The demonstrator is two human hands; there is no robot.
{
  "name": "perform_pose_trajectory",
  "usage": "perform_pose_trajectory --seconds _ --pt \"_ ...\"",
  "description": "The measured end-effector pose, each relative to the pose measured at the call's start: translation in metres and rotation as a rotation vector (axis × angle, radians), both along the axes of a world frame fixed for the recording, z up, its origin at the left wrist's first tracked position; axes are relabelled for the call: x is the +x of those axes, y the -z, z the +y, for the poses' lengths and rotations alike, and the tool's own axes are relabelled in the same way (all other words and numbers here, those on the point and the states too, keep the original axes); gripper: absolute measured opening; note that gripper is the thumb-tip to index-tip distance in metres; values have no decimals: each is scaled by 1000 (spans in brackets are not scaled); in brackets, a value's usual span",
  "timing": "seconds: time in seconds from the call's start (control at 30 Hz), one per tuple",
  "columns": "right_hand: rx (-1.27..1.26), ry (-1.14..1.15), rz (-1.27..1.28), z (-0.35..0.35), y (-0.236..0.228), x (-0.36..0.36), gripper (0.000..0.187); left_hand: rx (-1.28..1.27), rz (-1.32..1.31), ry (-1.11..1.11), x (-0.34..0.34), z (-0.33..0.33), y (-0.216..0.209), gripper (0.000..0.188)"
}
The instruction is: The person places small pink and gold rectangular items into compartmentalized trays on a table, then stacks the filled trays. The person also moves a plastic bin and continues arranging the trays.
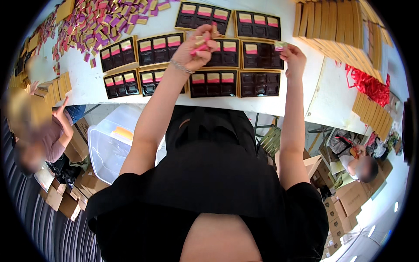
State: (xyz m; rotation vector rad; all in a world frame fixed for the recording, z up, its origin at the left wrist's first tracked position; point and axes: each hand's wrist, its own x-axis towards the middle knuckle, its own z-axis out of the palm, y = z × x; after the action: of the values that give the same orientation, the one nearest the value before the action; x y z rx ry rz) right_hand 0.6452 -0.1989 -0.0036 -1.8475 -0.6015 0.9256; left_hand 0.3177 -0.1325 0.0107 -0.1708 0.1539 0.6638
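My left hand point(198, 49) is closed around several small pink-and-gold wrapped pieces point(201, 42), above the middle trays. At the upper right corner of a dark compartment tray point(263, 62), my right hand point(293, 60) pinches one gold-and-pink wrapped piece point(280, 45) between its fingertips. That tray has one wrapped piece point(251, 48) in its upper left compartment. Below it, nearest me, a tray point(260, 84) shows only bare dark compartments. Other trays, such as the one at the far right point(258, 32), carry pink-and-gold pieces along their far row. My left hand partly hides the trays beneath it.
A large heap of loose wrapped pieces point(109, 22) covers the table's far left. Stacked gold-coloured boxes point(329, 24) and red shredded filler point(371, 85) are at the right. A clear plastic bin point(102, 150) stands below the table's left side. Other people sit on both sides.
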Motion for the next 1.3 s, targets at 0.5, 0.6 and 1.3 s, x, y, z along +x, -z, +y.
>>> perform_pose_trajectory --seconds 0.5,0.6,1.3 --pt "16 -438 523 -51 -32 -48 26 312 1064 237 110 -81 4 20" --pt "25 -403 436 -64 -22 -43 27 132 1004 264 122 -77 -19 23" --pt "343 -346 90 -83 -40 -19 22 409 910 296 140 -75 -23 30"
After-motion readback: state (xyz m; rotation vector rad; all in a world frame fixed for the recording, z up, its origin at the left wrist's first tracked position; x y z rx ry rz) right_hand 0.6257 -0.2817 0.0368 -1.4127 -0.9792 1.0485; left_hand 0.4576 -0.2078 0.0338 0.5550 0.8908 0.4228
